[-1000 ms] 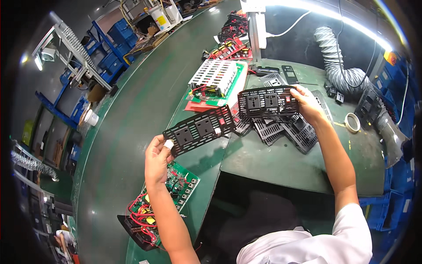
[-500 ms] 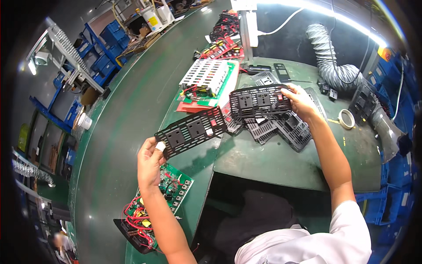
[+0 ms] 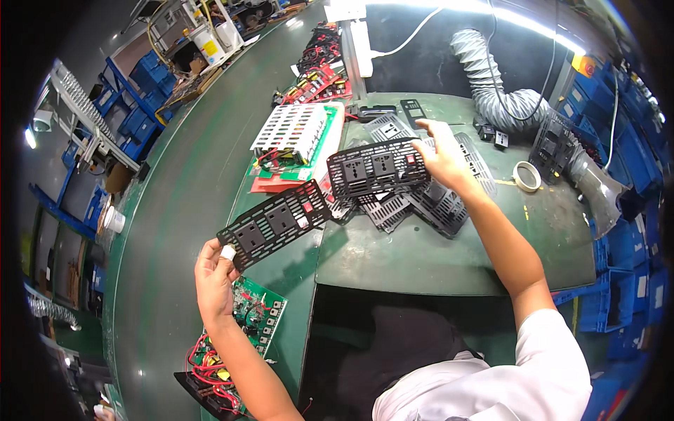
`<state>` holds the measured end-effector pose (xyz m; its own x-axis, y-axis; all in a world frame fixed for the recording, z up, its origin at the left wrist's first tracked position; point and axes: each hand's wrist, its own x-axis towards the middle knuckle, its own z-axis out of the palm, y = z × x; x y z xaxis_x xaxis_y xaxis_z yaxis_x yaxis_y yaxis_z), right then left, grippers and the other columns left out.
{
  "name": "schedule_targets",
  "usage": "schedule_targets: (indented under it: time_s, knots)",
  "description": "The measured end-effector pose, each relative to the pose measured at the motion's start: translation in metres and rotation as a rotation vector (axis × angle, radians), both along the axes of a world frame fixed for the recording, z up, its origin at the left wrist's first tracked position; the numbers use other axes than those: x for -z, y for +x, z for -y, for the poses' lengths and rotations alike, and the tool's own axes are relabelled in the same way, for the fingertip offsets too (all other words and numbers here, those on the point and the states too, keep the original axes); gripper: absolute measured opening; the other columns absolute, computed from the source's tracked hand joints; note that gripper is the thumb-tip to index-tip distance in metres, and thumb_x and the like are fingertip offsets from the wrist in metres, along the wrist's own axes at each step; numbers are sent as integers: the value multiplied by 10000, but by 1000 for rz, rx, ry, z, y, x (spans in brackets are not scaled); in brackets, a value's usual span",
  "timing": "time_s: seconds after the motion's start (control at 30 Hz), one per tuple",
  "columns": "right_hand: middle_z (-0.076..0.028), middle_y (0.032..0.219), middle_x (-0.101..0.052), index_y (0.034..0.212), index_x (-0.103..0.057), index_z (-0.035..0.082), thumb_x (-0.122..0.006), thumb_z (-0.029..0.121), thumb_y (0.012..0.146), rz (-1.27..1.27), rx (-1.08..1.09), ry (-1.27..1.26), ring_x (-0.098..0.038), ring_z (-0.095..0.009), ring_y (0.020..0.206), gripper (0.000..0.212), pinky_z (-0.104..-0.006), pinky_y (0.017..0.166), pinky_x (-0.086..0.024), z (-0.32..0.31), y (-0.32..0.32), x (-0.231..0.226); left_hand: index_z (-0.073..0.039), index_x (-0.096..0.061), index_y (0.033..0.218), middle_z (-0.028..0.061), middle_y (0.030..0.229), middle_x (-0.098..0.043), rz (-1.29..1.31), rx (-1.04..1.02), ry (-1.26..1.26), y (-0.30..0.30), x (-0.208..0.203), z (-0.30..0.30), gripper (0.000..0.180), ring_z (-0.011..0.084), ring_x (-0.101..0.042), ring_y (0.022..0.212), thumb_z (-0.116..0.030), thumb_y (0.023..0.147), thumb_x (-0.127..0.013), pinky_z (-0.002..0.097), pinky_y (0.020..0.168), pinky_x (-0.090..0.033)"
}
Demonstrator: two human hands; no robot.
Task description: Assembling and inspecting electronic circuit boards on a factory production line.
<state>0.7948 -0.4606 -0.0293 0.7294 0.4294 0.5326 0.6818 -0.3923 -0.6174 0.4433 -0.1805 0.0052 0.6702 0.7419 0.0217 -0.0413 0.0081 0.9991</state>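
Between thumb and fingers, my left hand (image 3: 216, 277) grips a black slotted socket panel (image 3: 270, 224) by its left end; a white wrap covers the thumb tip. This panel has two sockets and a red switch. My right hand (image 3: 446, 158) is at the right end of a second black socket panel (image 3: 372, 168), its thumb on the edge and one finger raised off it. The second panel is tilted above a pile of similar slotted panels (image 3: 439, 207). The held panels' inner ends come close together. Below my left hand lies a green circuit board (image 3: 258, 312) with red wires.
Beyond the panels stands a white slotted casing (image 3: 289, 130) on a green board. Red boards (image 3: 316, 84) and black cables lie farther back. A tape roll (image 3: 526, 177) and a grey flexible duct (image 3: 484, 77) are at the right. Blue bins (image 3: 618, 295) line the right side.
The whole view has shifted, so everything sits farther left. One finger of my right hand has lifted from its panel. Both panels keep nearly the same place over the table.
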Motion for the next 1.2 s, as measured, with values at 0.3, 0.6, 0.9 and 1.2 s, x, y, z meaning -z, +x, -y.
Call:
schedule_targets:
  time_s: [0.3, 0.6, 0.9, 1.2]
  knots:
    - [-126, 1240, -571, 1351, -449, 28, -679, 196, 910, -685, -686, 122, -536, -201, 1177, 525, -350, 1014, -441, -22, -88, -24, -72, -542, 1139, 0, 992, -642, 153, 140, -125, -8, 8, -1, 220, 74, -633, 779, -45, 924, -583, 221, 644, -523]
    - [-21, 1049, -665, 1190, -577, 47, -603, 162, 955, -1154, -881, 183, -683, -125, 861, 263, -228, 719, -515, -23, -99, -27, -68, -536, 1142, 13, 966, -648, 86, 111, -140, 9, 1, 29, 227, 73, -609, 750, -34, 921, -576, 225, 607, -492]
    - [-13, 963, -665, 1034, -581, 49, -607, 146, 953, -1101, -791, 153, -691, -131, 802, 128, -215, 657, -522, -26, -93, -18, -22, -552, 1137, 63, 1071, -638, 64, 240, -128, 11, -1, 32, 239, 130, -637, 924, -41, 905, -606, 298, 767, -554]
    - [-24, 939, -675, 1029, -595, 53, -591, 175, 961, -1078, -761, 125, -677, -108, 766, 140, -207, 666, -519, -25, -91, -18, -10, -569, 1150, 51, 1039, -658, -2, 261, -89, 11, -3, 32, 233, 87, -616, 900, -43, 921, -592, 249, 782, -519]
